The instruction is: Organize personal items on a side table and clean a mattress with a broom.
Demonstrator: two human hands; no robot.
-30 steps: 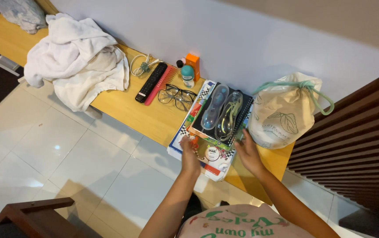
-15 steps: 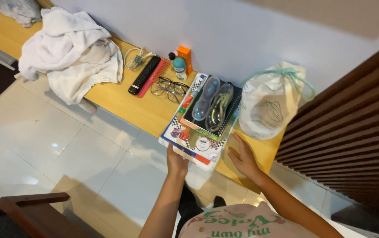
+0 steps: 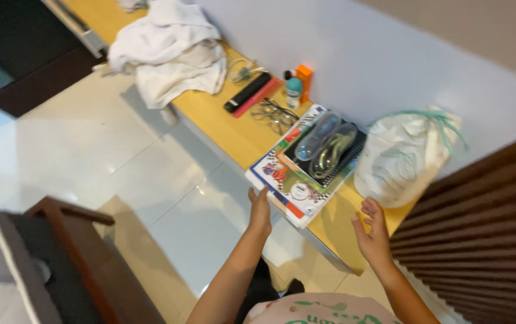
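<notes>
A colourful book [image 3: 286, 187] lies on the yellow wooden shelf [image 3: 225, 129], its near edge jutting past the shelf's front. On it rest a dark spiral notebook [image 3: 354, 150] and a clear pouch [image 3: 325, 144] with goggle-like items inside. My left hand [image 3: 259, 211] is just below the book's near corner, fingertips at its edge, holding nothing. My right hand [image 3: 373, 231] hovers with spread fingers by the shelf's front edge, to the right of the book and apart from it.
A white drawstring bag [image 3: 403, 159] stands right of the book. Left along the shelf: glasses [image 3: 273, 114], a black remote [image 3: 247, 92], a small teal bottle [image 3: 294, 91], an orange box [image 3: 304, 77], white towels [image 3: 171, 51]. A dark wooden chair [image 3: 72, 252] stands bottom left, a slatted panel [image 3: 486, 240] at right.
Both hands let go of the book stack and drew back toward me. The stack now lies on the shelf, and the view has shifted.
</notes>
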